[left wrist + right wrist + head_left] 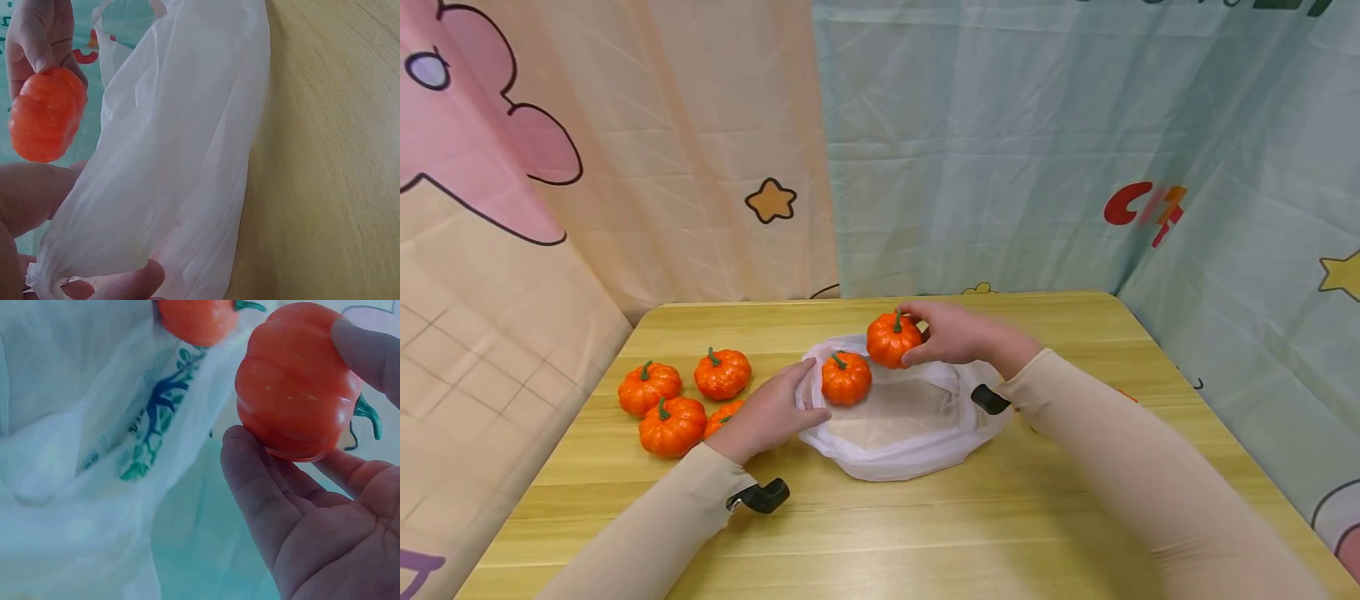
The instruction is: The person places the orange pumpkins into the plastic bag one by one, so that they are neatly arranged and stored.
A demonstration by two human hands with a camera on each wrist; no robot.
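Observation:
My right hand [958,335] grips a small orange pumpkin [893,340] with a green stem, holding it above the far rim of a white plastic bag [902,468]. In the right wrist view, thumb and fingers press on opposite sides of that pumpkin [297,384]. My left hand [772,412] holds the bag's left edge, the thin plastic [169,144] running between thumb and fingers in the left wrist view. Another pumpkin [846,380] is at the bag's left side, close to the left fingertips; what it rests on is unclear. The bag's mouth is spread wide.
Several pumpkins lie left of the bag, among them one at the back [722,374] and one in front [673,427]; the left hand partly hides another [722,415]. An orange sliver [1126,395] shows behind the right sleeve. Printed curtains [970,167] surround the wooden table [880,542].

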